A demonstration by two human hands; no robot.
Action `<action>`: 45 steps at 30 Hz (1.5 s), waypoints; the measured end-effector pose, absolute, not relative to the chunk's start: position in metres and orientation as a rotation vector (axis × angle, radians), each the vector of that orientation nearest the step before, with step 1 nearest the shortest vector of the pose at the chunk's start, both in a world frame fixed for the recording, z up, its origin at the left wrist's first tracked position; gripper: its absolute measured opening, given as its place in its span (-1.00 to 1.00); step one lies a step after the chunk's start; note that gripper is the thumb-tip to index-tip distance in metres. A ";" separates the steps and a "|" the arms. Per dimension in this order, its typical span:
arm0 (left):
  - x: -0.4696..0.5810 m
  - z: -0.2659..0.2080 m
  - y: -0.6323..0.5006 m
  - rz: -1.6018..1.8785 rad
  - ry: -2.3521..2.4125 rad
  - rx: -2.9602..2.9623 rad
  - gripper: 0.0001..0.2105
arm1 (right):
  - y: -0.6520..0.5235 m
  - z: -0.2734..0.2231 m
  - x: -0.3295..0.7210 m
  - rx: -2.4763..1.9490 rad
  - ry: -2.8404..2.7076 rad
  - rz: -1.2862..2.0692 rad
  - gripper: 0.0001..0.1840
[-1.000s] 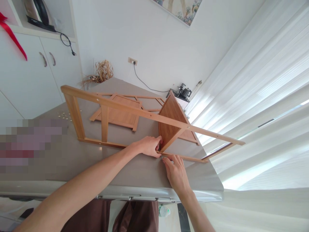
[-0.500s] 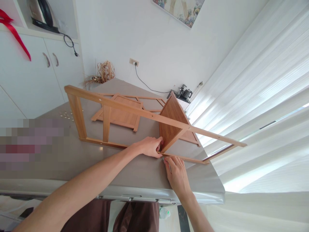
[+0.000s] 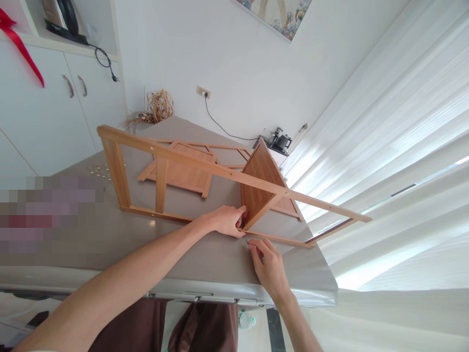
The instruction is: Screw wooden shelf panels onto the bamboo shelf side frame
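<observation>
A light-brown wooden side frame (image 3: 205,165) stands on its edge across the table. A wooden panel (image 3: 262,168) is joined to it near the frame's middle. My left hand (image 3: 229,221) is closed around the frame's lower rail, at the corner where the panel meets it. Just to the right, my right hand (image 3: 268,264) pinches a thin, bent metal Allen key (image 3: 246,240) whose tip reaches the lower rail beside my left fingers. The screw or hole it meets is too small to see.
A second wooden panel (image 3: 188,168) and another slatted frame lie flat behind. Small metal hardware (image 3: 99,171) is scattered at the table's left. Dried grass (image 3: 159,106) sits at the back corner; a black kettle set (image 3: 282,141) stands beyond. White curtains (image 3: 384,146) hang at right.
My right hand has shifted slightly and its fingers have curled in more around the Allen key, which now shows more clearly. My left hand keeps its grip on the frame.
</observation>
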State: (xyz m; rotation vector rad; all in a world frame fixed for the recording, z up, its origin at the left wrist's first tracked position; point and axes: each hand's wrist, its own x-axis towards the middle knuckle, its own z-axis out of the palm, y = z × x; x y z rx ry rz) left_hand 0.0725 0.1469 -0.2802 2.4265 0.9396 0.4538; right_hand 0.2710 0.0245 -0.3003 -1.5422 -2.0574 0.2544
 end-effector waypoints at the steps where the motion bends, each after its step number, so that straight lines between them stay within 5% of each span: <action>1: 0.072 -0.280 0.147 0.454 0.938 2.428 -0.60 | 0.022 -0.300 0.271 -1.560 -2.029 0.294 -0.76; 28: 0.071 -0.280 0.146 0.420 0.955 2.424 -0.59 | 0.020 -0.295 0.262 -1.654 -1.794 0.312 -0.73; 32: 0.071 -0.278 0.144 0.430 0.946 2.431 -0.59 | 0.020 -0.295 0.262 -1.625 -1.712 0.416 -0.54; 45: 0.072 -0.279 0.145 0.423 0.960 2.438 -0.58 | 0.028 -0.307 0.263 -1.574 -1.691 0.418 -0.73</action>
